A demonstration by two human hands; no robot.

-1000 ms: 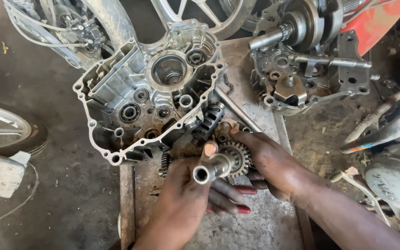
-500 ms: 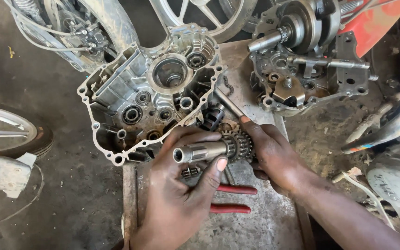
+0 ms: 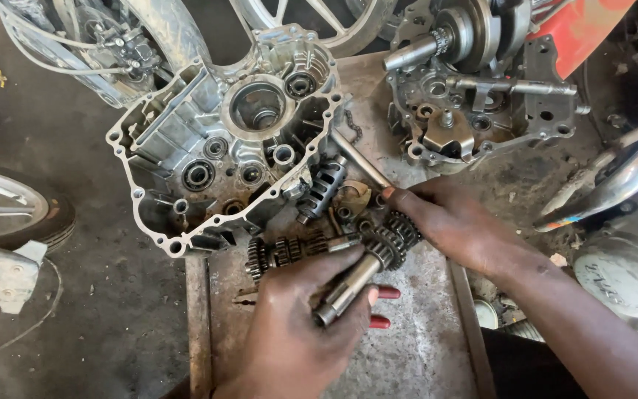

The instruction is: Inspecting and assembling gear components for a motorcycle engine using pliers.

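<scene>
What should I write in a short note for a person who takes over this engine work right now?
Left hand: closed around the plain end of a gear shaft.
Right hand: fingers on the gear end of that shaft.
Second gear shaft lies on the metal work stand, beside the grooved shift drum.
Red-handled pliers lie under the left hand.
Done: open crankcase half is separated, its bearing holes empty; the other engine half sits to the right.
Left: both shafts and the drum are not in either case.
</scene>
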